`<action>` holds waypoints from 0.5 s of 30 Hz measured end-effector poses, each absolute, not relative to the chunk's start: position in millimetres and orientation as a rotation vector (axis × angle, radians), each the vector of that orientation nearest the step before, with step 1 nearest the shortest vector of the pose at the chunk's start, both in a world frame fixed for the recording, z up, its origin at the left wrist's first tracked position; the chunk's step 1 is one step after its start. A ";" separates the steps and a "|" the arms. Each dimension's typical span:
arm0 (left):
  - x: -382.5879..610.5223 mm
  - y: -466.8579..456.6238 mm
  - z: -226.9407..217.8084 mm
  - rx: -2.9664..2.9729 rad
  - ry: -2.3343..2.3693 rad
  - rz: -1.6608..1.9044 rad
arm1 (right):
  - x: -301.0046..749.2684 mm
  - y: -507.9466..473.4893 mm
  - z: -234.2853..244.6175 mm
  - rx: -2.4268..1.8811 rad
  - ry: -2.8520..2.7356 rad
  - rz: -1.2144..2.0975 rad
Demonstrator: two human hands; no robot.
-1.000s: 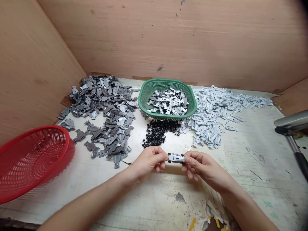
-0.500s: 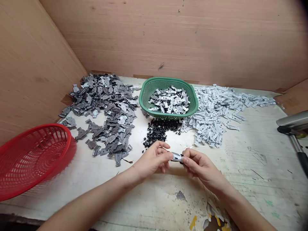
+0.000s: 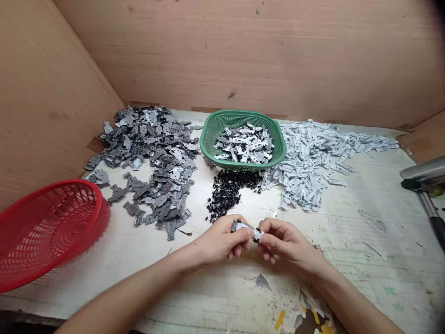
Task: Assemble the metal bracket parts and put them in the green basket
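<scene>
A small toy car assembly point(image 3: 246, 227), with a whitish top, a grey end at its left and black wheel-like bits at its right, is held between both hands. My left hand point(image 3: 227, 239) is closed around its left and middle part, thumb on top. At the right end, my right hand point(image 3: 287, 241) pinches the piece between thumb and fingers. Just beyond the hands lies a heap of small black wheel-like parts with pins point(image 3: 225, 192). Behind that heap, a green basket point(image 3: 206, 150) contains many similar grey-and-white pieces point(image 3: 245, 144).
On the left spread flat dark-grey parts point(image 3: 153, 144); white elongated parts point(image 3: 309, 157) are piled on the right. A red basket point(image 3: 100, 208) leans at the left. A metal tool with a lever point(image 3: 424, 176) juts in at right. Wooden panels point(image 3: 239, 55) enclose the back and sides.
My left hand has taken a fuller grip on the piece, which is now tilted with its grey left end raised. Both hands have shifted slightly towards me.
</scene>
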State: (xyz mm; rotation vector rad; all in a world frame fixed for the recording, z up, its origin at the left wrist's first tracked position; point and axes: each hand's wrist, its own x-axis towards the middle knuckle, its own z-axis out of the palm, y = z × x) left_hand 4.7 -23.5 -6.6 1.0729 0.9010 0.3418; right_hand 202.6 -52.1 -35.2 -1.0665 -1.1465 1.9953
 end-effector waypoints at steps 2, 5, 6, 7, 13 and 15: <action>5.0 -24.1 -5.9 1.076 0.901 0.332 | 202.6 -52.6 -35.4 -1.055 -1.154 2.008; 6.5 -25.1 -5.7 1.118 0.918 0.346 | 200.8 -53.7 -34.6 -1.053 -1.183 1.998; 7.4 -25.5 -5.5 1.143 0.928 0.358 | 199.6 -54.3 -34.4 -1.057 -1.203 1.981; 8.4 -26.0 -5.2 1.171 0.939 0.372 | 198.1 -55.0 -34.5 -1.062 -1.227 1.956; 11.1 -28.7 -1.8 1.269 0.999 0.405 | 187.3 -62.5 -40.0 -1.096 -1.206 1.837; 9.4 -28.3 -1.3 1.296 1.005 0.404 | 185.7 -63.4 -40.6 -1.095 -1.192 1.822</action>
